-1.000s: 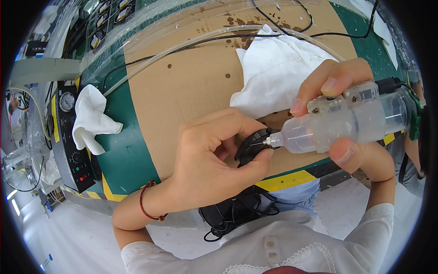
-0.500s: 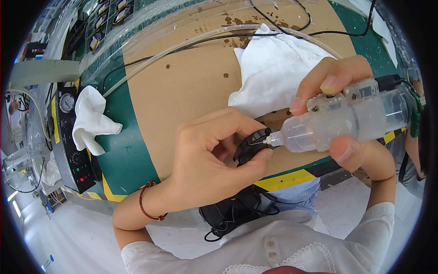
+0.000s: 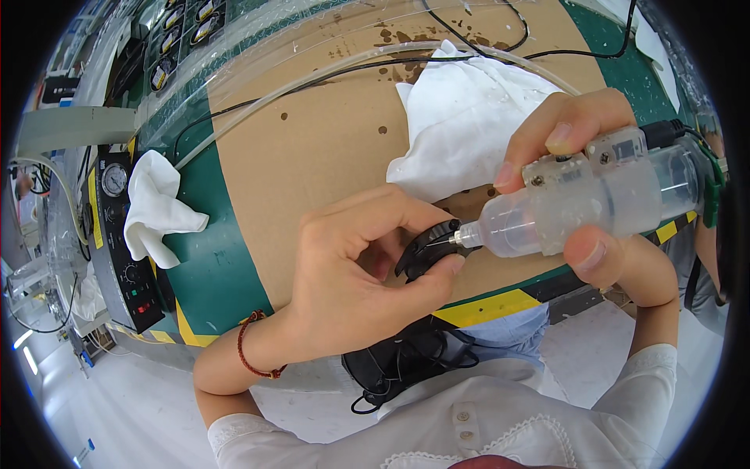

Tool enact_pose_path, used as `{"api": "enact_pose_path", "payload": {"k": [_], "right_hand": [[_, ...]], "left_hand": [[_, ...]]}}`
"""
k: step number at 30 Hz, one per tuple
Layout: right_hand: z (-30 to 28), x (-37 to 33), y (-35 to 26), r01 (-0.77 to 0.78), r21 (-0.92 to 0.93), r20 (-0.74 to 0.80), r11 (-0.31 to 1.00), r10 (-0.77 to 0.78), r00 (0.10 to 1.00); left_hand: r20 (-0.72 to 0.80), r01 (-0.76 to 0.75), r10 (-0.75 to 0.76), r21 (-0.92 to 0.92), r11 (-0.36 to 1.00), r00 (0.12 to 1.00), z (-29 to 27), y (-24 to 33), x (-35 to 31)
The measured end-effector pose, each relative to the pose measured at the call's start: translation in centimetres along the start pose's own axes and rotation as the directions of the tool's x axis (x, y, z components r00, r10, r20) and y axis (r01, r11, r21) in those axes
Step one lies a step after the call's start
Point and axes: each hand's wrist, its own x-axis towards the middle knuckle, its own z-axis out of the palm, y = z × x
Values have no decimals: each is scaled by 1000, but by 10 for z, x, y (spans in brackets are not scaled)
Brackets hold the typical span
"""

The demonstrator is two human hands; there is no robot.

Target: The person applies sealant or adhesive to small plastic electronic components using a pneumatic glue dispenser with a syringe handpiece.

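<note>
Mid-frame, left fingers (image 3: 414, 209) pinch a black part (image 3: 422, 254); right of centre, right fingers (image 3: 526, 148) grip a clear syringe (image 3: 512, 223), its needle (image 3: 442, 244) over the part. Work looks underway; remainder unclear.

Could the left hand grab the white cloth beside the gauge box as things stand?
Probably not while its grip is taken: the left hand is pinching a small black part. Otherwise the way looks free, with nothing apparent blocking the white cloth.
</note>
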Motion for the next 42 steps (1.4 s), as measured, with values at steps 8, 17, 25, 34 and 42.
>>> {"api": "enact_pose_path", "payload": {"k": [8, 17, 25, 34, 42], "right_hand": [[-1, 0, 1, 36, 2, -4, 999, -36, 999], [-2, 1, 1, 49, -29, 5, 998, -49, 999], [-4, 1, 6, 100, -54, -5, 994, -100, 995], [-5, 3, 8, 150, -58, 1, 987, -151, 989], [-4, 1, 3, 74, -77, -30, 994, -76, 997]], "left_hand": [[-130, -118, 108, -71, 991, 986, 5, -6, 1], [-12, 0, 0, 9, 1000, 1000, 0, 2, -1], [-13, 30, -30, -11, 999, 999, 0, 4, -1], [-19, 6, -6, -30, 1000, 1000, 1, 3, -1], [-20, 13, -14, -52, 999, 1000, 1, 3, -1]]}}
